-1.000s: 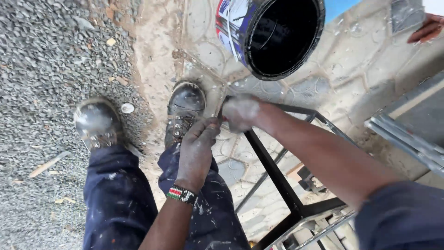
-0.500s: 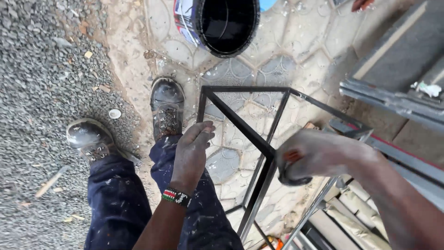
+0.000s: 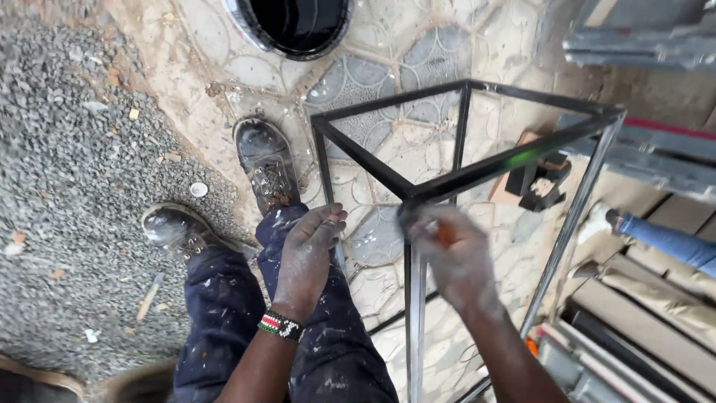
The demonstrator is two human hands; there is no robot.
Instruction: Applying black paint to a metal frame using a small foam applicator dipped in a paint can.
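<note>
A black metal frame (image 3: pixel 477 172) of square bars stands on the paved ground in front of me. My left hand (image 3: pixel 309 250), flecked with paint and wearing a beaded wristband, rests with bent fingers on my knee, close to the frame's left upright bar. My right hand (image 3: pixel 451 254) is blurred by motion at the frame's near top corner, fingers closed around a small object with an orange part; its kind is unclear. Paint-spattered dark trousers and two worn boots (image 3: pixel 265 160) show below.
A black bucket (image 3: pixel 294 26) stands at the top on patterned paving. Gravel (image 3: pixel 67 149) covers the left. Grey metal sections (image 3: pixel 641 45) lie at the upper right, with more bars at the lower right. Another person's blue-trousered leg (image 3: pixel 664 239) reaches in from the right.
The view has tilted down, so the bucket has slid toward the top edge. My right hand has moved left and up to the frame's near corner. My left hand stays on my knee.
</note>
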